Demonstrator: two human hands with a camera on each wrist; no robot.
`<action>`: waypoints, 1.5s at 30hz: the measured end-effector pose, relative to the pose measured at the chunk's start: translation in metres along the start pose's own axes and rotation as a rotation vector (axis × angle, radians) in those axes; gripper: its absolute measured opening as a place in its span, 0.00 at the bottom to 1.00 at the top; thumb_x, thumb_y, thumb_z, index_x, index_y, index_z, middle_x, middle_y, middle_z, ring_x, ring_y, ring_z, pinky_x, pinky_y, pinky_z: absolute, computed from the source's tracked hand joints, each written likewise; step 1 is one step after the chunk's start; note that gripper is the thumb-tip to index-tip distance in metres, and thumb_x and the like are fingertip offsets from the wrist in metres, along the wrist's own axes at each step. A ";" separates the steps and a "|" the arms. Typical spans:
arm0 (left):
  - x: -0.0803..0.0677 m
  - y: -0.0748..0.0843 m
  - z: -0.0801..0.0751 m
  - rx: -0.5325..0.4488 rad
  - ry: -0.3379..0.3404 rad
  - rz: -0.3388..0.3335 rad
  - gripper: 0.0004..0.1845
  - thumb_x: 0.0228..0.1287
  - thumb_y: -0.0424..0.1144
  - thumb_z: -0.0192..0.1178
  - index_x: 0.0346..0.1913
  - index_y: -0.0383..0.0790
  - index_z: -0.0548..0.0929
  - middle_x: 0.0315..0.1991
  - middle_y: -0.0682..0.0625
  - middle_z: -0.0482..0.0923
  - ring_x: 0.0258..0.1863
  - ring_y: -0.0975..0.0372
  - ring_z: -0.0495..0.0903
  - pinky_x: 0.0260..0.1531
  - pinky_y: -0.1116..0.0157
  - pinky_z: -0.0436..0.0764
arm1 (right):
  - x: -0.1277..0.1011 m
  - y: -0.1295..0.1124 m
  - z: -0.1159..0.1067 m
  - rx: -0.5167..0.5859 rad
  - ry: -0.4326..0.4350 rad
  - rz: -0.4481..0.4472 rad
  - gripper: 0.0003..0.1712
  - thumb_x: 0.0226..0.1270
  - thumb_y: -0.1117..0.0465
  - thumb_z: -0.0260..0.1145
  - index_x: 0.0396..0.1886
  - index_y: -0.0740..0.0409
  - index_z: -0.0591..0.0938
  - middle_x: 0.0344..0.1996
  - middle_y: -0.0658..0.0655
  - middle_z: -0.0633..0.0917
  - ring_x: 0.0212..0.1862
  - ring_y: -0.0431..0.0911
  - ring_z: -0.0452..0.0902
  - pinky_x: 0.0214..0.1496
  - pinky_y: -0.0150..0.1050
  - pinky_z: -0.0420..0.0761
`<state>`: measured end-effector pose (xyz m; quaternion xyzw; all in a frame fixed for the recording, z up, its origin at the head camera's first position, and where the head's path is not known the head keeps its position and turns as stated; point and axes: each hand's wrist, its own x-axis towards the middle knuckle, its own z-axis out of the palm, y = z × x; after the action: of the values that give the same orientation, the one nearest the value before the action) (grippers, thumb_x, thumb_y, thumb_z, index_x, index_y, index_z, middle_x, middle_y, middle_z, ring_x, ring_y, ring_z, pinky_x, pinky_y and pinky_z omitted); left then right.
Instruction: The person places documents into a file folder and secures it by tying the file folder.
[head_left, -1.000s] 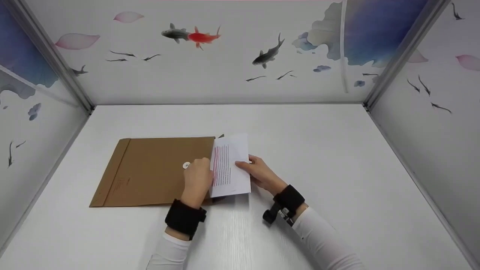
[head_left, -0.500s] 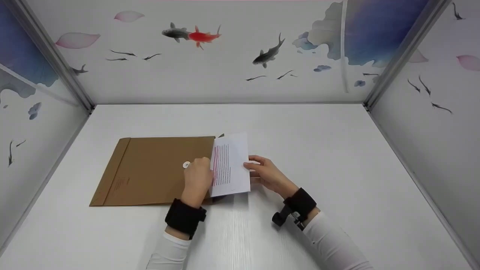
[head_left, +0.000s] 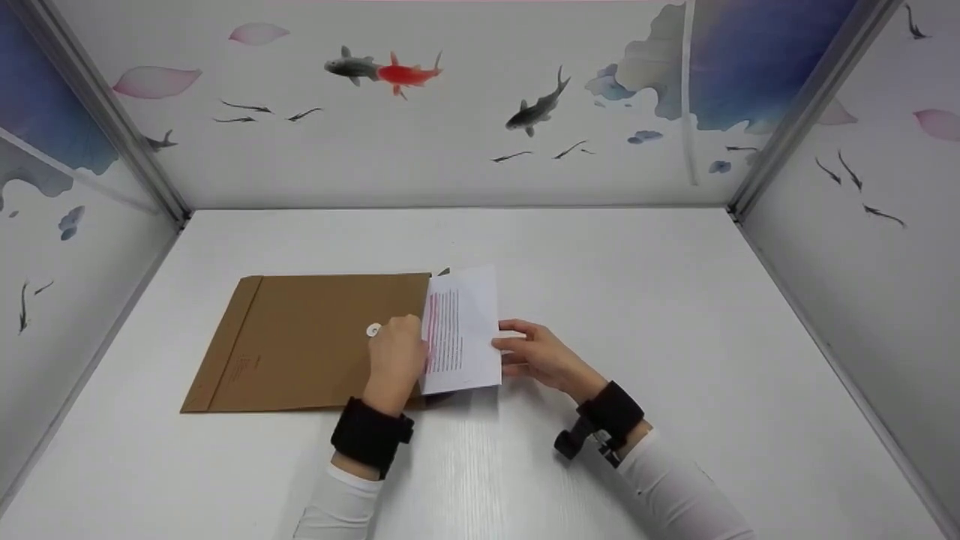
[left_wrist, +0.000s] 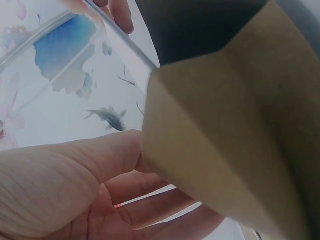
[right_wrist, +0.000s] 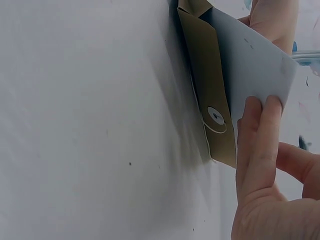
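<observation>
A brown kraft document envelope (head_left: 307, 322) lies flat on the white table, its open mouth facing right. Printed paper (head_left: 476, 322) with red and black lines sticks out of that mouth. My left hand (head_left: 396, 360) grips the envelope at its mouth; the left wrist view shows the thumb on one side of the brown edge (left_wrist: 195, 145) and fingers beyond. At the paper's outer right edge is my right hand (head_left: 551, 356), thumb tip just over the edge and fingers underneath. In the right wrist view, two straight fingers (right_wrist: 267, 135) lie against the paper's underside (right_wrist: 255, 65).
A round white button (head_left: 373, 330) sits on the envelope's upper face. Another button with a string (right_wrist: 216, 116) shows on the flap below the paper. Printed walls with fish (head_left: 409, 73) enclose the table (head_left: 637, 285) at the back and sides.
My right hand has slid rightward and slightly nearer, its thumb going from the paper's face to its outer edge. The left hand, envelope and paper stay in place.
</observation>
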<state>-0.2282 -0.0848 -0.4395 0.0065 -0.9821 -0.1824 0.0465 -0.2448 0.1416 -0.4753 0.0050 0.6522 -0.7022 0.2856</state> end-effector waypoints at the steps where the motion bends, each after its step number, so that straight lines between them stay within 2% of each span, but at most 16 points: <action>1: 0.000 0.000 0.000 -0.004 -0.001 -0.002 0.05 0.64 0.28 0.64 0.38 0.29 0.87 0.35 0.37 0.89 0.31 0.49 0.88 0.30 0.51 0.86 | 0.000 0.000 0.000 0.002 -0.008 -0.004 0.30 0.76 0.64 0.61 0.73 0.65 0.67 0.45 0.50 0.89 0.41 0.40 0.88 0.39 0.30 0.87; 8: 0.001 0.000 0.001 0.012 -0.004 0.000 0.05 0.64 0.30 0.66 0.38 0.30 0.87 0.35 0.37 0.89 0.31 0.48 0.88 0.29 0.51 0.86 | -0.001 0.000 0.004 0.028 -0.032 -0.020 0.30 0.77 0.66 0.59 0.74 0.67 0.65 0.46 0.51 0.88 0.41 0.40 0.88 0.41 0.31 0.88; 17: 0.001 0.003 0.000 0.015 -0.010 0.002 0.05 0.64 0.28 0.63 0.39 0.28 0.87 0.36 0.36 0.89 0.33 0.47 0.89 0.29 0.50 0.87 | 0.003 -0.002 0.016 0.081 -0.048 -0.031 0.28 0.77 0.68 0.58 0.73 0.67 0.65 0.45 0.50 0.87 0.41 0.41 0.88 0.42 0.32 0.88; 25: 0.000 0.002 -0.001 0.014 -0.027 -0.017 0.05 0.63 0.27 0.62 0.38 0.29 0.87 0.36 0.36 0.89 0.32 0.47 0.89 0.29 0.50 0.86 | 0.009 -0.002 0.024 0.069 -0.021 -0.020 0.29 0.76 0.67 0.59 0.74 0.66 0.65 0.45 0.51 0.87 0.39 0.40 0.87 0.40 0.31 0.87; 39: 0.000 0.000 0.000 0.014 -0.003 -0.001 0.05 0.62 0.26 0.62 0.37 0.29 0.87 0.35 0.35 0.89 0.34 0.43 0.89 0.29 0.48 0.86 | 0.014 -0.005 0.041 0.065 -0.024 -0.023 0.29 0.77 0.66 0.59 0.73 0.67 0.65 0.41 0.50 0.85 0.38 0.39 0.86 0.40 0.30 0.86; 45: -0.001 0.001 0.000 0.032 -0.017 0.004 0.04 0.64 0.28 0.64 0.36 0.29 0.87 0.32 0.37 0.89 0.30 0.49 0.89 0.27 0.54 0.86 | 0.016 -0.005 0.046 0.039 -0.029 -0.037 0.30 0.77 0.66 0.59 0.74 0.67 0.65 0.42 0.51 0.84 0.37 0.39 0.86 0.40 0.30 0.86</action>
<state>-0.2269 -0.0835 -0.4393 0.0038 -0.9853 -0.1665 0.0384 -0.2432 0.0928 -0.4696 -0.0117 0.6342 -0.7198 0.2820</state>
